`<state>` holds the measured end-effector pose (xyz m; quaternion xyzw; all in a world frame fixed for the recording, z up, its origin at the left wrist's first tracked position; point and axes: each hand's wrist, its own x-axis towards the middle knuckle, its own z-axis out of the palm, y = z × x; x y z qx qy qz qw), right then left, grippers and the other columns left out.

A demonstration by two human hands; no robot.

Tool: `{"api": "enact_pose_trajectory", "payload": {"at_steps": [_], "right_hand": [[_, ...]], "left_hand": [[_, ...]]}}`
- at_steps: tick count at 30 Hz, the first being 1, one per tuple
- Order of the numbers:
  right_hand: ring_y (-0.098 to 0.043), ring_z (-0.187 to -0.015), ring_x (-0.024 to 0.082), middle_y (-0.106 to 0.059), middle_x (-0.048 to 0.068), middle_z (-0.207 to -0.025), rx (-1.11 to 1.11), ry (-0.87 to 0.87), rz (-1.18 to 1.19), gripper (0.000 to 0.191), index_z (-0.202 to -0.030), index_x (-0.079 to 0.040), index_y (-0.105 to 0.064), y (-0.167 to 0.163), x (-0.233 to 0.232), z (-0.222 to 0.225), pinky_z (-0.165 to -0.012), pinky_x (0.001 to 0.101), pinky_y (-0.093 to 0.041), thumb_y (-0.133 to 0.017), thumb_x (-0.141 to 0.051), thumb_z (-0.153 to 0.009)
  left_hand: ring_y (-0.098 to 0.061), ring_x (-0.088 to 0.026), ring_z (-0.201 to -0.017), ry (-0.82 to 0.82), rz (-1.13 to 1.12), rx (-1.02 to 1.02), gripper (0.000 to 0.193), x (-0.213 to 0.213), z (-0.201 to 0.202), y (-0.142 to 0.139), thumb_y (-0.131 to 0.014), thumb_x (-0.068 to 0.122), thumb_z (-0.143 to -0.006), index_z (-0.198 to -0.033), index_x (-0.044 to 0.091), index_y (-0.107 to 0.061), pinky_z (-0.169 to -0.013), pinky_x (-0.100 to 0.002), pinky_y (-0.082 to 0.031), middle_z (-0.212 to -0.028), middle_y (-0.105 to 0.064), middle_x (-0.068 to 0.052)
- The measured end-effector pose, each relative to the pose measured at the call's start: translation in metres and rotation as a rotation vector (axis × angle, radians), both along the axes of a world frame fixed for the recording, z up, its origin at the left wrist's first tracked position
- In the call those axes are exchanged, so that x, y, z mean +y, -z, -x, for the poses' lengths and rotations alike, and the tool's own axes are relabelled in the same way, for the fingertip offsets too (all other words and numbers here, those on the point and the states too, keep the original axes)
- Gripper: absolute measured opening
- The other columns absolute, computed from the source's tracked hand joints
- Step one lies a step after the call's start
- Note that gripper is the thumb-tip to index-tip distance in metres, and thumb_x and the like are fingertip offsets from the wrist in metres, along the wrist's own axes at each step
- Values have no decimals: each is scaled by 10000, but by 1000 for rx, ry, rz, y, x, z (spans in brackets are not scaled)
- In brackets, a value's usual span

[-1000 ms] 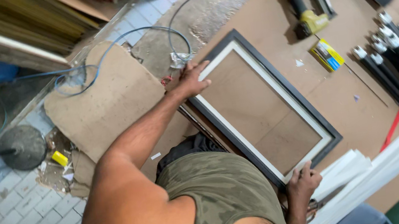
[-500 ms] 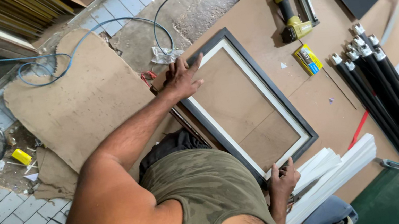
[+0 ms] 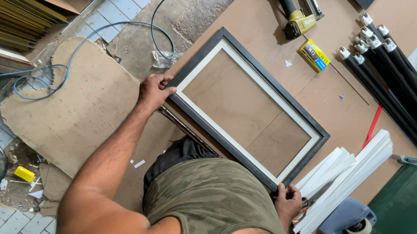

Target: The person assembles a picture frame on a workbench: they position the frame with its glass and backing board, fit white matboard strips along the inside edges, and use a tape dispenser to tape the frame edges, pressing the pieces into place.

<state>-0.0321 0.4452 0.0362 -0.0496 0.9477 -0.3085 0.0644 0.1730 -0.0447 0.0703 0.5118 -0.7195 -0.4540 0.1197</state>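
My left hand (image 3: 155,91) and right hand (image 3: 287,202) each grasp an opposite corner of the frame (image 3: 247,107), flat on the bench (image 3: 260,23); I should keep both grips level.

One black picture frame (image 3: 246,107) with a white inner border lies on the tabletop (image 3: 260,23). Two hands hold it: one left hand (image 3: 153,91) at its far corner, one right hand (image 3: 287,203) at its near corner. Right of the frame: one yellow nail gun (image 3: 292,10), one small yellow box (image 3: 314,55), about eight black rods (image 3: 405,84), one stack of white strips (image 3: 347,176) and one red pencil (image 3: 372,126).
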Motion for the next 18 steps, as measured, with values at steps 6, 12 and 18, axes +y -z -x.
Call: {"api": "enact_pose_trajectory", "payload": {"at_steps": [6, 12, 18], "right_hand": [[-638, -783, 199, -683, 83, -892, 41, -9, -59, 419, -1173, 8, -697, 0, -2, -7, -739, 379, -521, -803, -311, -924], [-638, -814, 237, -662, 94, -923, 23, -34, -117, 446, -1212, -9, -676, 2, -1, -1, -752, 417, -526, -798, -309, -904], [-608, -921, 317, -591, 178, -1073, 18, -6, -207, 615, -1488, -105, -541, -2, -12, -5, -814, 452, -501, -737, -236, -920]], "left_hand": [[-678, -225, -971, 99, 52, -123, 482, -8, 7, -4, -899, 249, -753, -1176, 110, -712, -918, -363, -547, -1049, -698, -97], [-634, -311, -1173, 198, 13, -321, 541, -19, 25, -17, -904, 254, -743, -1199, 92, -661, -1023, -435, -493, -1195, -697, -132], [-449, -393, -1341, 539, 234, -547, 786, -22, 63, -46, -832, 58, -736, -1437, 49, -478, -1082, -496, -435, -1459, -447, -225]]}}
